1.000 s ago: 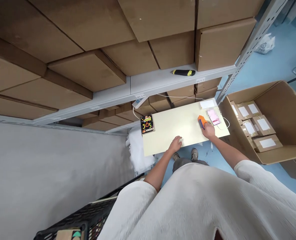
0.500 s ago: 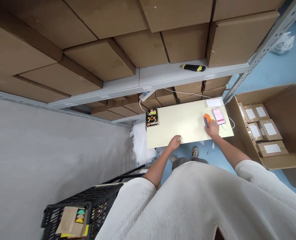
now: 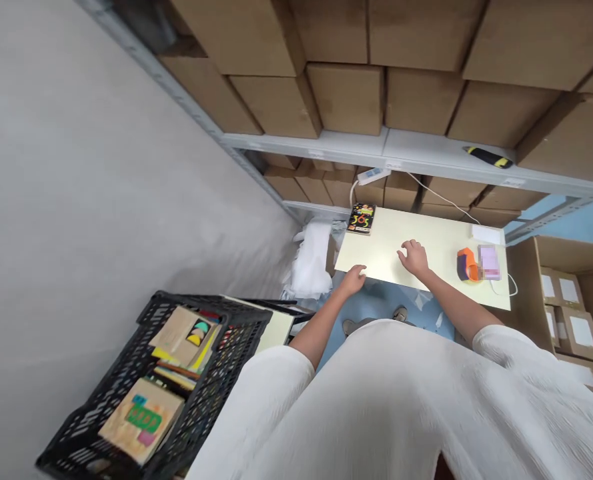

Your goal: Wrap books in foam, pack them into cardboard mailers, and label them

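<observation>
My right hand [image 3: 415, 259] hovers over the pale yellow tabletop [image 3: 389, 233], its fingers apart and slightly bent, with nothing in them. At the table's front edge is my left hand [image 3: 353, 280], its fingers loosely stretched and also without a held thing; whether it touches the edge I cannot tell. A black book [image 3: 361, 219] with a coloured "365" on its cover lies at the back left corner. To the right of my right hand sits an orange and purple tape dispenser [image 3: 467, 265], beside a pink, blurred-out item [image 3: 489, 261].
A black plastic crate [image 3: 151, 293] with books [image 3: 141, 420] stands at lower left. Shelves of cardboard boxes [image 3: 346, 97] rise behind the table, with a utility knife [image 3: 488, 157] on one ledge. A large carton [image 3: 521, 280] of small boxes stands right. White wrapping [image 3: 312, 260] lies left.
My right hand has let go of the tape dispenser and moved left over the tabletop. The view has swung left, showing more of the crate. My left hand stays by the table edge.
</observation>
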`<state>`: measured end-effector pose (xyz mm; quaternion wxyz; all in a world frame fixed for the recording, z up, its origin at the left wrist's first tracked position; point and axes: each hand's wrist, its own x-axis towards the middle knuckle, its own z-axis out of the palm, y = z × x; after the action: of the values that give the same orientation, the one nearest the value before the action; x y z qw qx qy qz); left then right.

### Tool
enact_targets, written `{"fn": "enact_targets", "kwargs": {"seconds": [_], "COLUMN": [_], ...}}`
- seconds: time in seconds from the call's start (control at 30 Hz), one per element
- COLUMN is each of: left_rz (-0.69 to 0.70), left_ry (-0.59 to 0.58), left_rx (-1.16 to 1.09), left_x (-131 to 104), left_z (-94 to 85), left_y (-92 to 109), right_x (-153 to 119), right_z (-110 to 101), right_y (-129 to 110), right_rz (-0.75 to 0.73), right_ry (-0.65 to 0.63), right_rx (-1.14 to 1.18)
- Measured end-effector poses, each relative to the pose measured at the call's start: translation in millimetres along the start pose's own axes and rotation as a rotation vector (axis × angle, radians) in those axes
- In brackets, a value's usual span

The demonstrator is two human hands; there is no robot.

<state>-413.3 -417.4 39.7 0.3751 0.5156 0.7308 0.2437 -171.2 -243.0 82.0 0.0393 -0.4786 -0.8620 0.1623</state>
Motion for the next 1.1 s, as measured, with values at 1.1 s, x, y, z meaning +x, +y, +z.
{"fn": "enact_targets", "kwargs": {"seconds": [1.1], "left_rz": [-0.873], "left_ry": [0.603], "left_rx": [-0.648], "left_x": [3], "left_z": [-59.8], "left_y": [-276], "right_x": [185], "right_z": [237], "right_y": [-321], "right_rz": [-0.658], "right_ry": [-0.725], "right_rx": [-0.223]}}
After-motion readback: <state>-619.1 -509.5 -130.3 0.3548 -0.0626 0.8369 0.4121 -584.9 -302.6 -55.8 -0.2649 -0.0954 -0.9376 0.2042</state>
